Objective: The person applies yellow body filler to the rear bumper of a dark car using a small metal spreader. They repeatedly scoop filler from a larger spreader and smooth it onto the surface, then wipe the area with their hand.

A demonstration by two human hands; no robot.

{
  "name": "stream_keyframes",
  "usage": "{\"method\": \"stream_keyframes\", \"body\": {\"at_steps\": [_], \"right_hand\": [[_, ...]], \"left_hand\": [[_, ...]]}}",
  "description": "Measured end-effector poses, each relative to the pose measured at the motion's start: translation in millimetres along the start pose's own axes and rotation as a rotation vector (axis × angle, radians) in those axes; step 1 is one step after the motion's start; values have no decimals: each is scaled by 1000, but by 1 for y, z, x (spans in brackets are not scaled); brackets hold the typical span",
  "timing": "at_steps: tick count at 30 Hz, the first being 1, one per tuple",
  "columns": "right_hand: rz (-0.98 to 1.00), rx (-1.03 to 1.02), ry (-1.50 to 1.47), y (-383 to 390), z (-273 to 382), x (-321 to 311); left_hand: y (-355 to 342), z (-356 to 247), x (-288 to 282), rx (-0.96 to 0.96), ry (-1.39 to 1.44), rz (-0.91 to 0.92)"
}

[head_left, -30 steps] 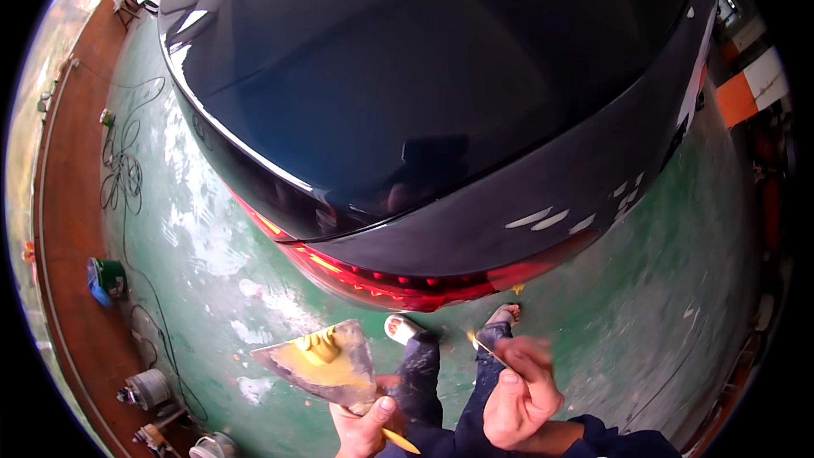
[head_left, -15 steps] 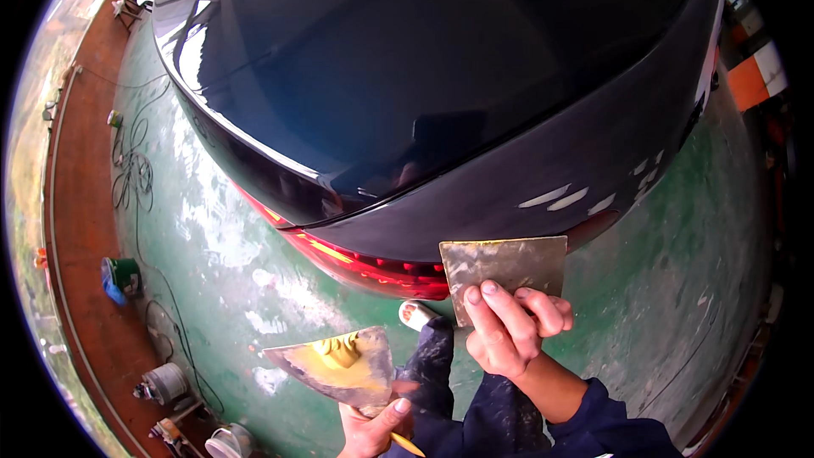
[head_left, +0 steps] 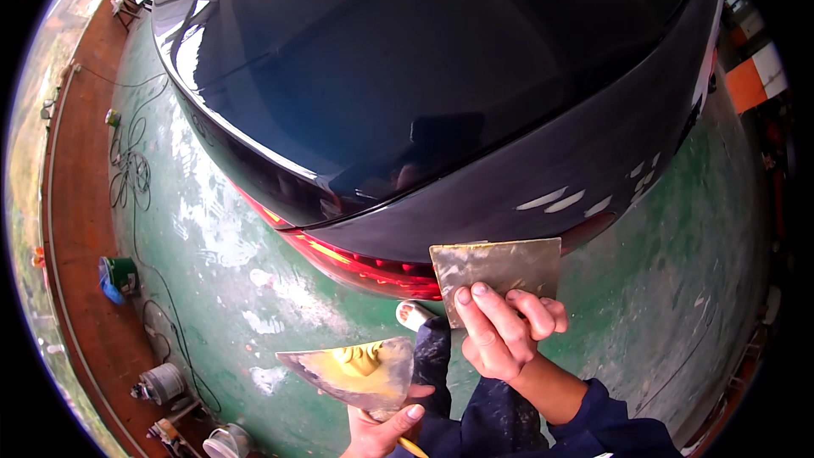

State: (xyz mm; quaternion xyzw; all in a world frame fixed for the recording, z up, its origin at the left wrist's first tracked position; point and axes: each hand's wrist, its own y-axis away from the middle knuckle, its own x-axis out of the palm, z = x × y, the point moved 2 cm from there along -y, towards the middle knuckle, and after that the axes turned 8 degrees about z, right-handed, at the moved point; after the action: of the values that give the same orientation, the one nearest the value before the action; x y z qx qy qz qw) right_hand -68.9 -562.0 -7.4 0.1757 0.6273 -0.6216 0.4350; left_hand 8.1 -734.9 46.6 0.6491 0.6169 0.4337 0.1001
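Right hand pinches flat metal spreader edge-up at dark car's rear — left hand grips filler-loaded board level, so yellow filler stays put

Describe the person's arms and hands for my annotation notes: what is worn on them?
Both hands are bare, with no gloves. The right hand comes out of a dark navy long sleeve pushed back above the wrist. The left hand shows only at the lower edge; its sleeve is out of view.

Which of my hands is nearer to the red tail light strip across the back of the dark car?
Right. The right hand lifts a flat metal spreader just beside the red tail light strip; the left hand sits lower, holding a putty-smeared board.
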Motion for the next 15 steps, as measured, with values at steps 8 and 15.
{"method": "stream_keyframes", "body": {"at_steps": [8,15], "right_hand": [[-12,61,-50,-5,-7,-15],[105,62,-59,1,-5,-32]], "left_hand": [[1,1,-2,10,4,11],[3,-1,0,-39,4,8]]}}
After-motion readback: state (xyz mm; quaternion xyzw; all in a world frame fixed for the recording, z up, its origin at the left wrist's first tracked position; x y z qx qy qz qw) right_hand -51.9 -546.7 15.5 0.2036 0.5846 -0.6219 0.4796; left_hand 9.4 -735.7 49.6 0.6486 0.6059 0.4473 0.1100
